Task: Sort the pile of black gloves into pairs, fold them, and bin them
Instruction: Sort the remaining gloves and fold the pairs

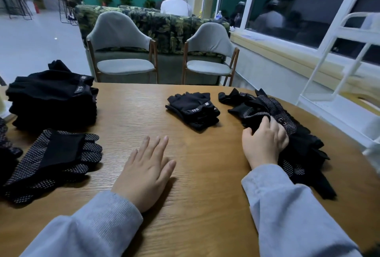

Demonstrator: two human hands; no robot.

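Observation:
A loose pile of black gloves (pixel 273 111), some with white grip dots, lies at the right of the wooden table (pixel 133 113). My right hand (pixel 265 143) grips a glove at the near side of that pile, fingers curled into the fabric. My left hand (pixel 148 170) rests flat on the bare table, fingers straight. A small folded stack of black gloves (pixel 193 111) sits at the centre back. A tall stack of folded gloves (pixel 53 98) stands at the back left. A dotted pair (pixel 55 162) lies flat at the near left.
More dotted gloves (pixel 6 152) show at the left edge. Two grey chairs (pixel 123 51) stand beyond the table's far edge. A white metal rack (pixel 341 71) is close on the right. People sit behind a sofa (pixel 164 24) in the background.

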